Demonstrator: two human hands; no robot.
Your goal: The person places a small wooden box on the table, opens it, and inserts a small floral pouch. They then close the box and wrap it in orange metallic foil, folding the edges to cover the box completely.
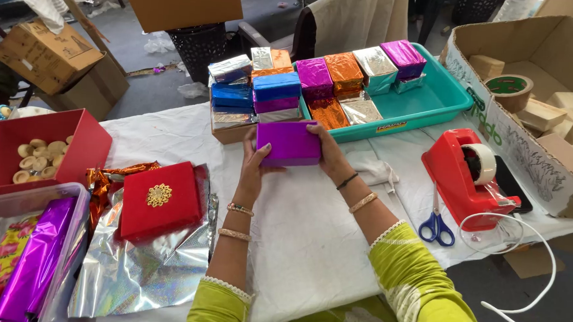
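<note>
A: Hands first, quick

B: Left hand [252,160] grips the left end of a purple box [289,143], thumb on the near side, fingers curled up behind. Right hand [327,153] clamps the right end, thumb on the top edge, palm wrapped over the side. Both are closed on it, one box between them

A: Where is the box?

B: Held just above the white cloth [309,234], middle of the table, right in front of a stack of wrapped boxes [251,94]. It looks lifted, not resting, but I cannot tell for sure

A: What's behind it?

B: That stack sits on a low cardboard base, foil in blue, silver, purple and orange. To its right a teal tray [427,100] holds more foil boxes along its far and left sides

A: Right side?

B: Red tape dispenser [465,177], blue scissors [436,226] just near of it, white cable [523,258] looping off the near edge. Far right, a big carton [528,160] with wooden blocks and a tape roll [509,89]

A: Left side?

B: Red lid [160,200] with a gold ornament lying on silver foil [137,271]. Far left a red box [71,150] with small round wooden pieces, and near left a clear bin [67,234] holding a purple foil roll [33,265]
</note>
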